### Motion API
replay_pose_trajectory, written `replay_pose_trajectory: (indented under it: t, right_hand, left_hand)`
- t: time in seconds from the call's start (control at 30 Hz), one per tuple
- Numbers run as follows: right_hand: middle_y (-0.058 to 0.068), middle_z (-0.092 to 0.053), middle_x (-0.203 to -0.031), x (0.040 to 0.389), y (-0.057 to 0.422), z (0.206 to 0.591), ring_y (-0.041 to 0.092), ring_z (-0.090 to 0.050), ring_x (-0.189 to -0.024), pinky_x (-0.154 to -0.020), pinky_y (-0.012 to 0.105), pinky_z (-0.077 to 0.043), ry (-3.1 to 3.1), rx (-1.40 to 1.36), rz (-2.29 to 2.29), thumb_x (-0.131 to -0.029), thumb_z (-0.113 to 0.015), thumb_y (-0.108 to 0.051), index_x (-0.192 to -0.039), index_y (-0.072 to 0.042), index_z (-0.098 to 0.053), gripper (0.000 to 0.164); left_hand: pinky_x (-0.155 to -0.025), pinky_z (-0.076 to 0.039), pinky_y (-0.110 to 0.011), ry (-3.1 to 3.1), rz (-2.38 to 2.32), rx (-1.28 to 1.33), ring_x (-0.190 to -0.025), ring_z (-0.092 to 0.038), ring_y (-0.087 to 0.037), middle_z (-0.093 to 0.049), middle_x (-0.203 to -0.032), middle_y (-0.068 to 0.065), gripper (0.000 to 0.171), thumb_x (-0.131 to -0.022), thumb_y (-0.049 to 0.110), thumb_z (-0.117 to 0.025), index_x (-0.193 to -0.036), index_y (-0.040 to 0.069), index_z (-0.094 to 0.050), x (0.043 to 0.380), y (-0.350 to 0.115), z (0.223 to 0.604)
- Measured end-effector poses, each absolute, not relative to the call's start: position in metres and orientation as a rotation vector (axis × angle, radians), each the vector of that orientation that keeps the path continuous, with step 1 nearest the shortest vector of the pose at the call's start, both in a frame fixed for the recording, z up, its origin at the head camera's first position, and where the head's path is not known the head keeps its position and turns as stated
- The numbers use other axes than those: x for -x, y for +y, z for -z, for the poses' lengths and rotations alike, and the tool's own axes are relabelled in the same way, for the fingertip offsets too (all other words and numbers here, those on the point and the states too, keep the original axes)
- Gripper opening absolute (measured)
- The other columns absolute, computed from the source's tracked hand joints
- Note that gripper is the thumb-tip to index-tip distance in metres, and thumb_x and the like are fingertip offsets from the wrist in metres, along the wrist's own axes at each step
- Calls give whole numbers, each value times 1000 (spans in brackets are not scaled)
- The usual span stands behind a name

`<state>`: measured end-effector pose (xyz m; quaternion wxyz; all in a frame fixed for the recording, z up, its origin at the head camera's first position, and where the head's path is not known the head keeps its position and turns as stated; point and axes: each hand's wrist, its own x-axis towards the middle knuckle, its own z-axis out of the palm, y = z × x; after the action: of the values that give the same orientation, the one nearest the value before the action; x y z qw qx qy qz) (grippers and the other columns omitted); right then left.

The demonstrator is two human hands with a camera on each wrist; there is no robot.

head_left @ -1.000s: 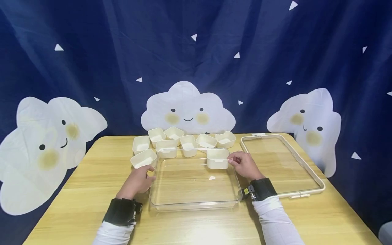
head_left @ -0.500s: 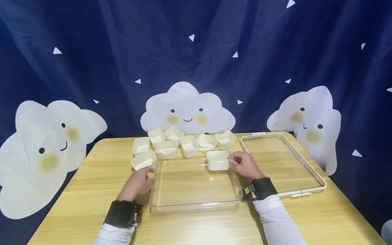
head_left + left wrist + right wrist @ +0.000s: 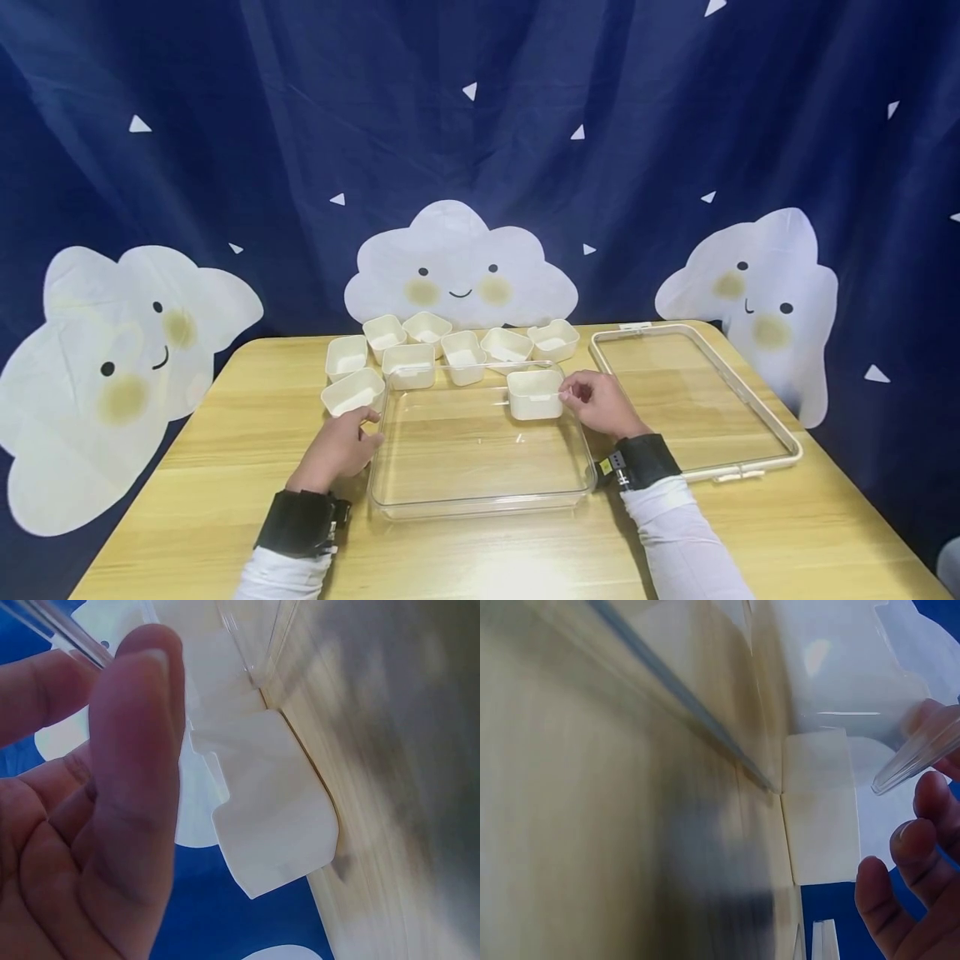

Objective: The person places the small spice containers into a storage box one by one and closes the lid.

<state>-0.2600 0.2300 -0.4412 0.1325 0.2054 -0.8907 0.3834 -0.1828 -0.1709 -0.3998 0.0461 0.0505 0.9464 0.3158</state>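
Observation:
A large clear plastic bin [image 3: 480,504] sits on the table. My left hand [image 3: 337,450] pinches its left rim; the left wrist view shows the clear rim [image 3: 79,634] running between thumb and index finger. My right hand [image 3: 600,404] holds a small cream box [image 3: 535,407] by its right side, inside the bin's far right corner. Through the clear wall, the right wrist view shows this box [image 3: 847,664]; part of the grip is hidden there. Whether the box touches the bin's floor I cannot tell. Other small cream boxes [image 3: 408,368] stand behind the bin.
To the right lies a clear lid with a cream frame [image 3: 738,392] and clips. One loose cream box [image 3: 352,392] is close by my left fingertips. The wooden table [image 3: 180,500] ends at a dark blue curtain [image 3: 450,150] with clouds.

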Motion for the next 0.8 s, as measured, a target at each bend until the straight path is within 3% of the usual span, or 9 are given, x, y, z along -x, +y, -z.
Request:
replay_pose_trajectory:
  t: [0.8]
  right_hand:
    - [-7, -48, -62, 262, 226, 443, 10, -46, -58, -54, 26, -39, -2640, -599, -1106, -79, -75, -4, -77, -10, -71, 8]
  left_hand:
    - [-56, -45, -34, 2881, -985, -157, -55, -57, -14, -58, -66, -2, 34, -91, 9, -62, -121, -6, -57, 182, -172, 399]
